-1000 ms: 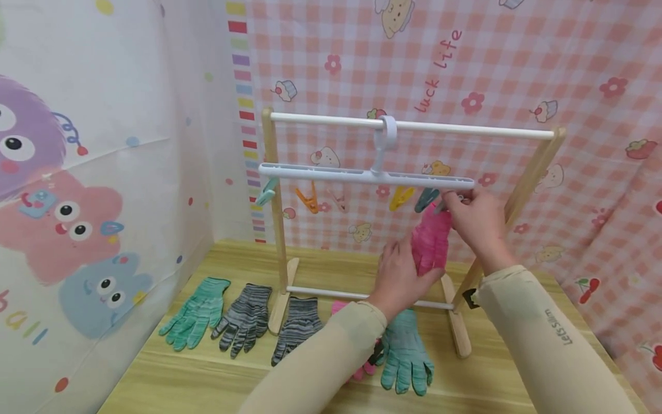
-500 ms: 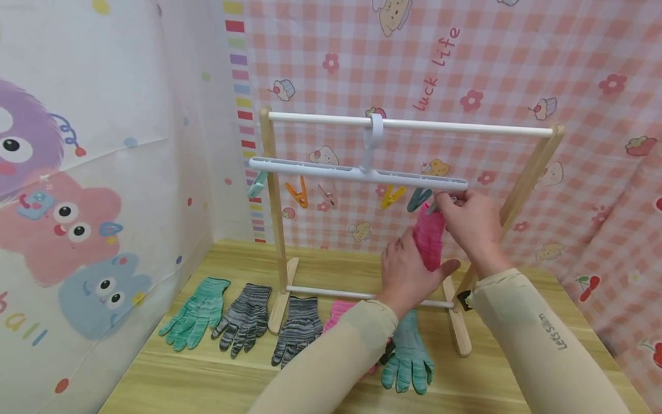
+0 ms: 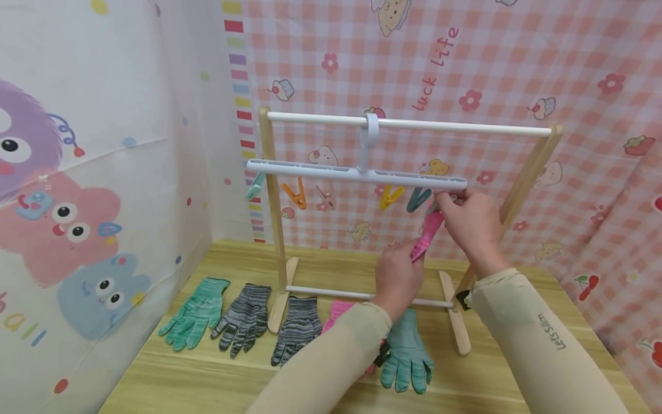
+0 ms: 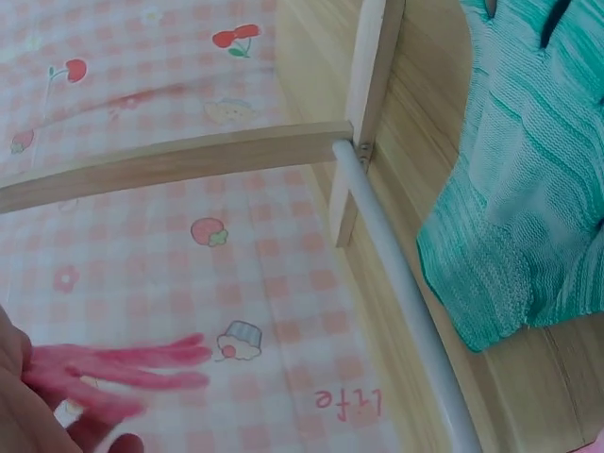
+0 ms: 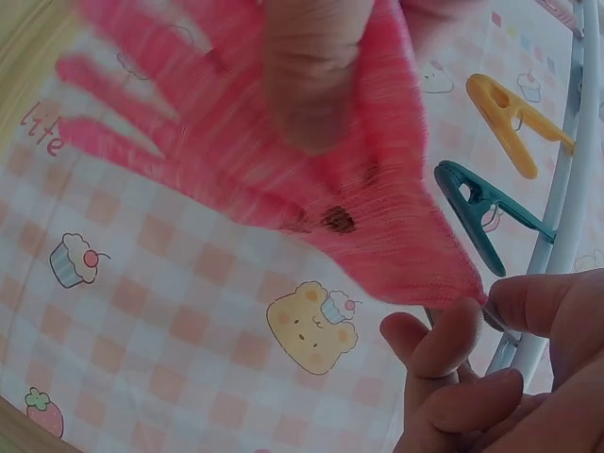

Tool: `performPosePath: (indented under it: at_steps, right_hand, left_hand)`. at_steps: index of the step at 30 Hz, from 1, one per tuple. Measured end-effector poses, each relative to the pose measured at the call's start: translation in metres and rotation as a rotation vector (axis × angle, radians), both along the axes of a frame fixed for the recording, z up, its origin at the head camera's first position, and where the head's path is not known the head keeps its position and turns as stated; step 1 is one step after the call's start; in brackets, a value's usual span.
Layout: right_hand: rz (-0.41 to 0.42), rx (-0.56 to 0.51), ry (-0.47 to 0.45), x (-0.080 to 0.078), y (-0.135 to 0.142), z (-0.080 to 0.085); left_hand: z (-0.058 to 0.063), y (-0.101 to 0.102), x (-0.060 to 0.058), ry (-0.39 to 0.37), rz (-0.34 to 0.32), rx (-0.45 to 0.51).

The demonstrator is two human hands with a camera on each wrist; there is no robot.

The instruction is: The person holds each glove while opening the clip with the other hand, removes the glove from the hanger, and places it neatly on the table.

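A pink knit glove hangs below the right end of the white clip hanger. My left hand grips the glove's body; in the right wrist view its thumb lies across the pink fabric, which shows dark spots. Loose pink glove fingers stick out past that hand in the left wrist view. My right hand pinches a mostly hidden clothespin at the glove's cuff, just under the hanger. Beside it hang a dark teal clothespin and a yellow clothespin.
A wooden rack with a white top rod carries the hanger. Orange, pale pink and mint clothespins hang further left. Green and grey gloves lie on the table, with a partly covered pink glove and another green glove.
The hanger has shifted slightly left. My left hand has closed round the pink glove, which has turned from broadside to nearly edge-on in the head view. The right hand stays at the cuff.
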State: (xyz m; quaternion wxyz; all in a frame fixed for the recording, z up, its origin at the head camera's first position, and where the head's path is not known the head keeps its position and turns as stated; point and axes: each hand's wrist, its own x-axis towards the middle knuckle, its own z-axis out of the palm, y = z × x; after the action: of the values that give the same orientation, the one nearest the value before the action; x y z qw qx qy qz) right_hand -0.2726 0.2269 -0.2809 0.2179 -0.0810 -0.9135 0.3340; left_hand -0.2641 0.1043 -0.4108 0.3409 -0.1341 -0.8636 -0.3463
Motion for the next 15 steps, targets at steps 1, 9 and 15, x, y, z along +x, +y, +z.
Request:
performPosePath:
  at_steps: [1, 9, 15]
  right_hand:
    - [-0.001, 0.006, 0.005, 0.0, 0.0, 0.0]
    - [0.017, 0.022, 0.024, -0.001, 0.001, 0.0]
    - [0.042, 0.004, 0.021, -0.001, 0.001, -0.001]
  left_hand:
    - [0.0, -0.001, 0.0, 0.004, -0.014, 0.022]
    - [0.003, -0.008, -0.001, -0.165, -0.201, 0.173]
    - [0.007, -0.014, 0.0, -0.265, -0.297, 0.262]
